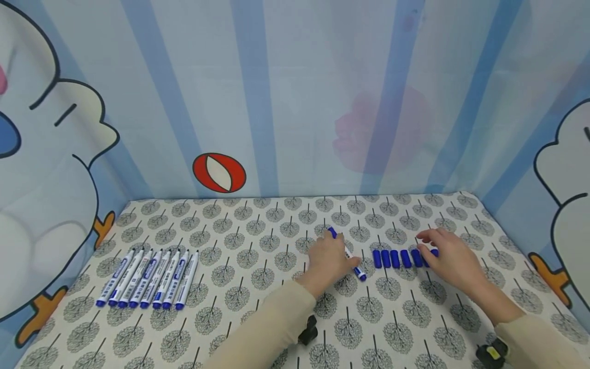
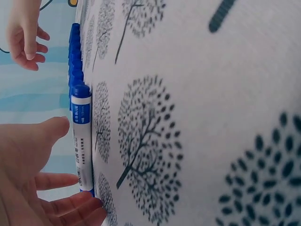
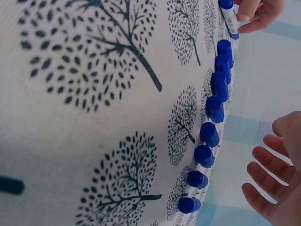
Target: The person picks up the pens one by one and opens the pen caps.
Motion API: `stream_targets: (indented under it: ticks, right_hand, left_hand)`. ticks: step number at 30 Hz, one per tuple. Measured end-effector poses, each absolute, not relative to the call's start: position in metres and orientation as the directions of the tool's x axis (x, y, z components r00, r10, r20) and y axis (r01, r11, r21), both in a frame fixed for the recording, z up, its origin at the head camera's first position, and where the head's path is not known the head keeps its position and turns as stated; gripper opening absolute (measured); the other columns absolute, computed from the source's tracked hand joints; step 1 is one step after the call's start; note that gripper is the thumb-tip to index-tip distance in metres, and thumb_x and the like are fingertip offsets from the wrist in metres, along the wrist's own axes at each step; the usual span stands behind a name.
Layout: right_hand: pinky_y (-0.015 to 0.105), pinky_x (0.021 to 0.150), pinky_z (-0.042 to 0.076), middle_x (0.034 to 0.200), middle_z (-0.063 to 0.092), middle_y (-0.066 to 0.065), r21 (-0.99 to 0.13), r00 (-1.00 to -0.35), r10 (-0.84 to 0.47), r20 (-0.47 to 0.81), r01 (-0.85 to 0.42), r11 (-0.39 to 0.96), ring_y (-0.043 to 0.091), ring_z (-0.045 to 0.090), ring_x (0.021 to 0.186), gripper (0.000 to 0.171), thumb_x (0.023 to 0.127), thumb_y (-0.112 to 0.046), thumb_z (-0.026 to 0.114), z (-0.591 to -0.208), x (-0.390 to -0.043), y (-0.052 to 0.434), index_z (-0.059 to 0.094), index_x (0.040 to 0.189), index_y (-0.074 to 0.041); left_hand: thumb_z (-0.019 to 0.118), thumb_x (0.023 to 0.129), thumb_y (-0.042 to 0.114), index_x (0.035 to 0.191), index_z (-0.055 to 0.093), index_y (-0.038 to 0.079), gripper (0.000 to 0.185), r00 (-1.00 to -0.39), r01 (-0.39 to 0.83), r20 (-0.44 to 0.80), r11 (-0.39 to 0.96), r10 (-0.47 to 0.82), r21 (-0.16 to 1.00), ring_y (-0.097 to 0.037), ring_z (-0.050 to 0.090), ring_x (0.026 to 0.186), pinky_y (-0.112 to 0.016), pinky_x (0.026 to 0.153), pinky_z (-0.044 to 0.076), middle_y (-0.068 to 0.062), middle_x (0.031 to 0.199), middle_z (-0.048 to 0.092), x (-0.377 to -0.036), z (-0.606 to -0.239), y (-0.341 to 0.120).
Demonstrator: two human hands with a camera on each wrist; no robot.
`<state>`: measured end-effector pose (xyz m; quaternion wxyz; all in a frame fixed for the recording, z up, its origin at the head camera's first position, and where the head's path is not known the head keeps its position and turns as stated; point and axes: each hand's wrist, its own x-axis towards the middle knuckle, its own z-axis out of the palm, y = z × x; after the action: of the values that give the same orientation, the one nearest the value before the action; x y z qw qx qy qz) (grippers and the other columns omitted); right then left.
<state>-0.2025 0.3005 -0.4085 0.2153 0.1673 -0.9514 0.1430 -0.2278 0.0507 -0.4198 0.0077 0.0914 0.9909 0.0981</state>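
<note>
A white whiteboard marker (image 2: 82,141) with blue ends lies on the patterned cloth, capped end pointing away from me. Over it is my left hand (image 1: 324,260), thumb and fingers extended on either side of the barrel, fingertips right beside its cap. To the right, a row of several loose blue marker caps (image 1: 386,259) runs across the cloth. My right hand (image 1: 449,258) hovers above the right end of that row, fingers loosely spread with nothing between them, hiding part of the last caps. The right wrist view shows this hand apart from the caps (image 3: 215,109).
On the left side of the cloth (image 1: 258,318), several uncapped markers (image 1: 147,279) lie side by side, dark tips pointing away. A printed blue-striped curtain (image 1: 304,102) closes off the back and both sides. A dark wrist device (image 1: 308,330) sits under the left sleeve.
</note>
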Motion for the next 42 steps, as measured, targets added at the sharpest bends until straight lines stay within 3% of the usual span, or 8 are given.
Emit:
stream_targets:
  ticks: [5,12,18,22,26,34,37,42]
  right_hand:
    - [0.043,0.061,0.049,0.089,0.061,0.011,-0.202,-0.847,-0.26,0.464,-0.387,0.9,0.029,0.059,0.079,0.02,0.083,-0.012,0.063,-0.409,-0.203,0.301,0.064,0.101,-0.004]
    - [0.043,0.062,0.049,0.092,0.061,0.011,-0.214,-0.857,-0.258,0.445,-0.382,0.899,0.029,0.059,0.081,0.019,0.085,-0.013,0.061,-0.409,-0.205,0.301,0.064,0.101,-0.004]
    - [0.043,0.064,0.05,0.093,0.062,0.011,-0.23,-0.867,-0.254,0.429,-0.377,0.897,0.029,0.06,0.082,0.018,0.085,-0.013,0.062,-0.409,-0.205,0.298,0.063,0.101,-0.005]
    - [0.039,0.058,0.05,0.091,0.062,0.01,-0.219,-0.863,-0.257,0.435,-0.378,0.9,0.028,0.061,0.081,0.017,0.084,-0.014,0.062,-0.409,-0.204,0.295,0.064,0.099,-0.005]
    - [0.035,0.054,0.05,0.091,0.062,0.009,-0.222,-0.867,-0.253,0.428,-0.373,0.901,0.028,0.061,0.08,0.018,0.085,-0.015,0.062,-0.41,-0.203,0.294,0.064,0.099,-0.006]
    - [0.03,0.051,0.048,0.086,0.062,0.008,-0.211,-0.848,-0.273,0.455,-0.4,0.892,0.025,0.061,0.072,0.015,0.084,-0.013,0.063,-0.415,-0.204,0.293,0.064,0.097,-0.005]
    - [0.029,0.052,0.047,0.087,0.062,0.008,-0.211,-0.842,-0.274,0.465,-0.406,0.889,0.022,0.06,0.07,0.015,0.083,-0.013,0.064,-0.416,-0.204,0.293,0.065,0.096,-0.006]
    - [0.031,0.055,0.048,0.091,0.062,0.009,-0.212,-0.836,-0.285,0.468,-0.42,0.882,0.022,0.06,0.073,0.015,0.082,-0.012,0.064,-0.417,-0.203,0.292,0.065,0.095,-0.005]
  left_hand:
    - [0.059,0.076,0.063,0.115,0.059,0.014,0.063,-0.982,0.188,0.027,0.962,0.187,0.198,-0.027,0.058,0.091,-0.039,0.07,0.052,-0.014,0.112,0.057,-0.227,-0.421,0.053]
    - [0.059,0.077,0.062,0.116,0.059,0.016,0.06,-0.98,0.199,0.037,0.961,0.195,0.19,-0.02,0.054,0.076,-0.031,0.054,0.048,-0.008,0.095,0.058,-0.229,-0.419,0.054]
    - [0.061,0.077,0.06,0.117,0.058,0.017,0.059,-0.979,0.204,0.028,0.967,0.202,0.15,-0.024,0.057,0.087,-0.035,0.062,0.051,-0.01,0.106,0.058,-0.229,-0.421,0.057]
    - [0.068,0.077,0.047,0.115,0.058,0.017,0.049,-0.976,0.22,0.032,0.966,0.217,0.134,-0.024,0.057,0.089,-0.036,0.063,0.051,-0.01,0.104,0.058,-0.229,-0.423,0.057]
    - [0.072,0.075,0.036,0.121,0.055,0.016,0.052,-0.973,0.23,0.041,0.963,0.226,0.142,-0.023,0.057,0.085,-0.034,0.061,0.051,-0.008,0.099,0.06,-0.229,-0.424,0.053]
    - [0.072,0.076,0.041,0.118,0.056,0.006,0.058,-0.982,0.179,-0.031,0.969,0.187,0.171,-0.025,0.063,0.082,-0.035,0.062,0.053,-0.012,0.116,0.058,-0.228,-0.42,0.046]
    - [0.072,0.076,0.039,0.108,0.06,0.005,0.048,-0.98,0.185,-0.036,0.961,0.197,0.207,-0.023,0.062,0.072,-0.032,0.055,0.051,-0.011,0.106,0.06,-0.229,-0.421,0.043]
    - [0.074,0.074,0.029,0.09,0.059,0.008,0.03,-0.974,0.211,-0.02,0.933,0.226,0.293,-0.016,0.052,0.056,-0.027,0.044,0.041,-0.002,0.072,0.055,-0.231,-0.424,0.039]
